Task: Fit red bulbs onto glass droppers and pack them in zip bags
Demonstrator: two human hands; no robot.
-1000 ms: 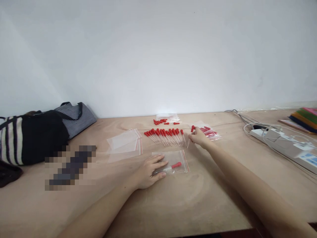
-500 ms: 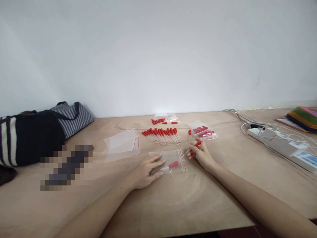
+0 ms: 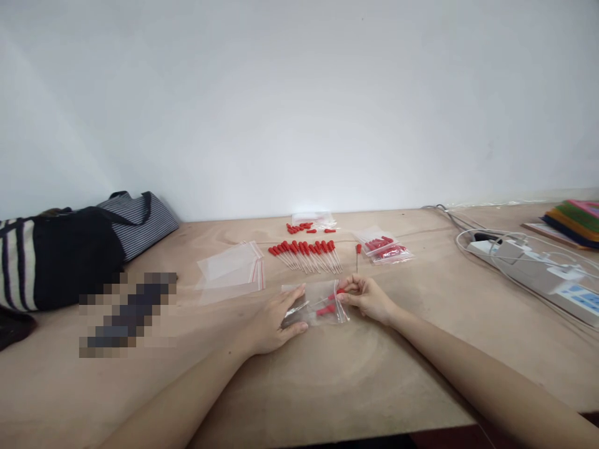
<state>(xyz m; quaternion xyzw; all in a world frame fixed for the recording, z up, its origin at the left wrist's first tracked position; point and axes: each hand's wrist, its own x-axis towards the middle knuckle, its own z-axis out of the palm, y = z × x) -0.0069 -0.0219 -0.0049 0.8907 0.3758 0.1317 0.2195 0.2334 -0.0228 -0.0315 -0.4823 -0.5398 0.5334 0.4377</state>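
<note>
My left hand [image 3: 281,319] lies with fingers spread on the closed end of a clear zip bag [image 3: 312,292]. Inside that bag is one dropper [image 3: 326,310] with a red rubber bulb. My right hand [image 3: 367,298] pinches a second dropper [image 3: 341,291] by its red bulb at the bag's mouth, its thin stem reaching into the bag. Just beyond the right hand, a single dropper [image 3: 358,251] lies on the table. A row of several droppers [image 3: 306,251] with red bulbs lies behind the bag.
Flat zip bags [image 3: 231,268] lie to the left, filled bags [image 3: 386,248] to the right. Loose red bulbs [image 3: 299,228] are at the back by the wall. A power strip [image 3: 538,268] with cables sits far right, a black bag [image 3: 70,255] far left.
My right hand has moved left with the dropper, whose stem has gone into the zip bag. My left hand has stayed on the bag.
</note>
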